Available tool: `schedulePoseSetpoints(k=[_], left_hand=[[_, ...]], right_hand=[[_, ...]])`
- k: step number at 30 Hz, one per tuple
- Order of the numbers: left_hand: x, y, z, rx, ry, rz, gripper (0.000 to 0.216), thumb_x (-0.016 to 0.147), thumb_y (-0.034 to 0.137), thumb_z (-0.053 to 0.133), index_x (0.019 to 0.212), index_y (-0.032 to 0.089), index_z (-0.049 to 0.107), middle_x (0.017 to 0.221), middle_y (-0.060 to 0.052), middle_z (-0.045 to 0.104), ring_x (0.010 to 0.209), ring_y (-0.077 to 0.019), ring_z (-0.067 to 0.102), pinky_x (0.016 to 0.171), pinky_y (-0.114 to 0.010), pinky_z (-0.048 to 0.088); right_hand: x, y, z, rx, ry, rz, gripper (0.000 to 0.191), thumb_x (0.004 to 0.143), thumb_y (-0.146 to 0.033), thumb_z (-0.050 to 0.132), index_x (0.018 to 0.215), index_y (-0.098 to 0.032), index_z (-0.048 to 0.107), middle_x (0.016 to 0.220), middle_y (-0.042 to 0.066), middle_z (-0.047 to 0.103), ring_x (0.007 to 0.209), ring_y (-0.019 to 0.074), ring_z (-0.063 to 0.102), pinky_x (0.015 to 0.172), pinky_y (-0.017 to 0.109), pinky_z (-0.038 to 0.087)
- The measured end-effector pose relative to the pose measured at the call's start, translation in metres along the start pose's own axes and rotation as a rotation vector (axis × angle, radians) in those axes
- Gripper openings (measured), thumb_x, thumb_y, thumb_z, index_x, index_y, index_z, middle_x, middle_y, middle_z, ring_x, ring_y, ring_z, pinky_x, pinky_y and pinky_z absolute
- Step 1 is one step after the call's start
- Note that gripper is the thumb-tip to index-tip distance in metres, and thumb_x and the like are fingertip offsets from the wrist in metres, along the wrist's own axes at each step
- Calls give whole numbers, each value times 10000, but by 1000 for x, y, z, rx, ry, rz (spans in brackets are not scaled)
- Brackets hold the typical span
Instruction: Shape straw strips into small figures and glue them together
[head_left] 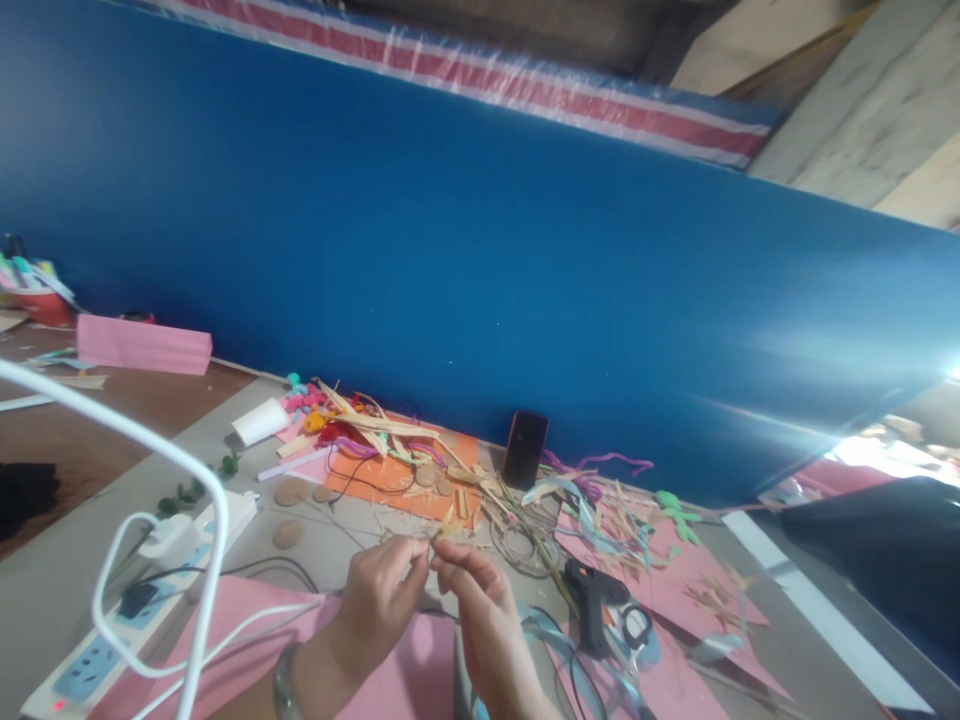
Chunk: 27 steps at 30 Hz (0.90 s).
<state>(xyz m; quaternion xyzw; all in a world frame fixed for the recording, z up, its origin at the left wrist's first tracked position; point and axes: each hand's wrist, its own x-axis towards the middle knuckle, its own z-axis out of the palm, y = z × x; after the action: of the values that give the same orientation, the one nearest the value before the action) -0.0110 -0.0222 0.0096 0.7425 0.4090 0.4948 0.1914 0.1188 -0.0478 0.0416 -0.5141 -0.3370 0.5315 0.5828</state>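
Basically, can't ID what's btwn L hand (pixel 381 590) & R hand (pixel 481 602).

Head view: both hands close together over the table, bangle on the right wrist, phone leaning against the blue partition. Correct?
Wrong wrist: the head view shows the bangle on the wrist of the left hand. The rest holds: that hand is close to the right hand over the table, and the phone leans against the blue partition.
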Motion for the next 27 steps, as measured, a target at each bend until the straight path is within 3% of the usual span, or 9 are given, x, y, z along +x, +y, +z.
schedulePoseSetpoints(k=[13, 20, 27], left_hand=[[1, 2, -2, -56, 11, -20, 175, 886, 175, 480, 868, 192, 654, 744, -48, 699, 695, -171, 671, 664, -258, 506], [5, 0, 7, -418, 28, -420, 170, 860, 270, 548, 834, 158, 673, 735, -50, 729, 713, -181, 696, 626, -246, 538], [15, -1, 10, -727, 61, -619, 214, 728, 353, 692, 729, 140, 691, 655, -39, 710, 661, -185, 671, 641, -285, 539]], right_hand=[[1, 2, -4, -18, -43, -50, 139, 642, -198, 705, 771, -181, 754, 780, 40, 702, 789, 189, 585, 765, 306, 450], [-1, -4, -1, -117, -41, -103, 209, 674, -245, 696, 863, -181, 761, 815, 64, 728, 823, 227, 622, 806, 360, 470], [2, -1, -1, -284, -29, -209, 253, 756, -385, 683, 867, -160, 713, 791, 75, 711, 752, 220, 610, 720, 369, 480]])
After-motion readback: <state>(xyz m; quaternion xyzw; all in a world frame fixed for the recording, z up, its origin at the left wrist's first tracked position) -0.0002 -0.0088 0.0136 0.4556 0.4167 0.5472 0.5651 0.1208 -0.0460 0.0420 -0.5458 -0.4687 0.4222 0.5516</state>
